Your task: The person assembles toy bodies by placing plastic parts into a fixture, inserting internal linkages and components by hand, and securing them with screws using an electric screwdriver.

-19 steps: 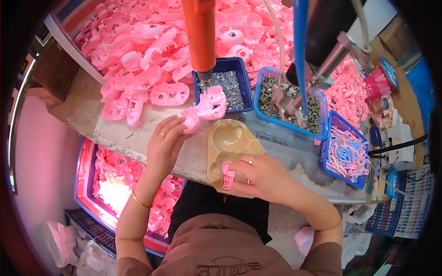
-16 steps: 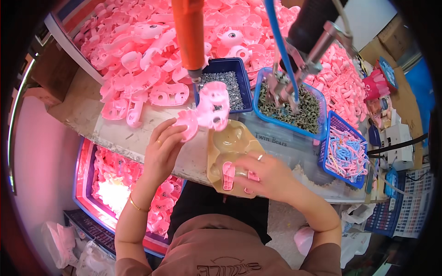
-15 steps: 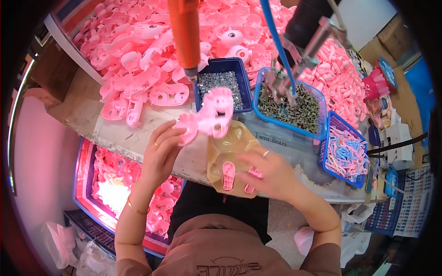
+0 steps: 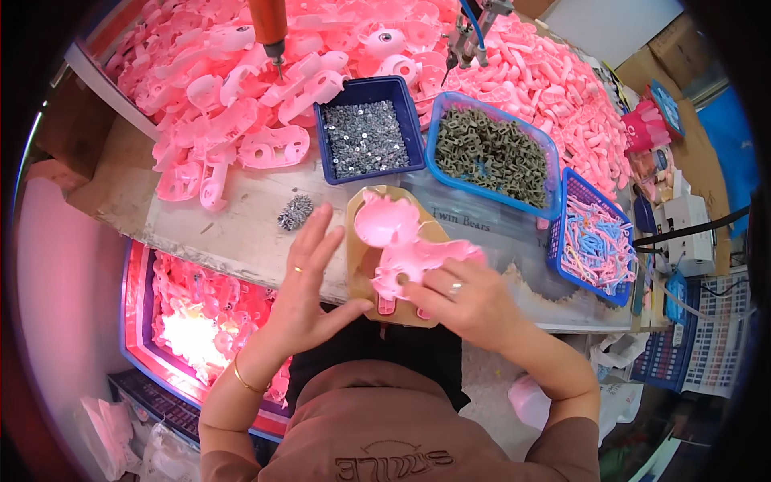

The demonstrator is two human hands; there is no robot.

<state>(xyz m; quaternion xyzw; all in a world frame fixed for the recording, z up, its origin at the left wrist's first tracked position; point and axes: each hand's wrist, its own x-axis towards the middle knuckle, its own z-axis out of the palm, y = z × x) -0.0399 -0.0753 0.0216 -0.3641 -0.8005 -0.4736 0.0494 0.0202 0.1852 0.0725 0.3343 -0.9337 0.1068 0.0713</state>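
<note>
A pink plastic toy animal half-shell [image 4: 426, 261], with a rounded head part and a body part, lies over the tan moulded fixture [image 4: 358, 273] at the table's front edge. My right hand [image 4: 474, 299] grips its right end between thumb and fingers. On the other side, my left hand [image 4: 305, 293] is open, fingers spread, its thumb near the fixture's left edge and nothing held. Below the shell, a small pink sole-shaped piece [image 4: 386, 306] partly shows in the fixture; the rest of the fixture's hollows are largely covered.
An orange power screwdriver [image 4: 268, 24] and a metal tool head [image 4: 468, 40] hang above. Behind the fixture stand a navy bin of screws [image 4: 411, 136], a blue tub of dark metal parts [image 4: 554, 181] and a basket of pink and blue pieces [image 4: 554, 233]. Loose screws [image 4: 295, 212] lie left; pink parts [image 4: 273, 149] are heaped behind.
The half-shell has come down onto the fixture, passing from my left hand to my right. My left hand has opened. Both hanging tools appear higher and farther back in view.
</note>
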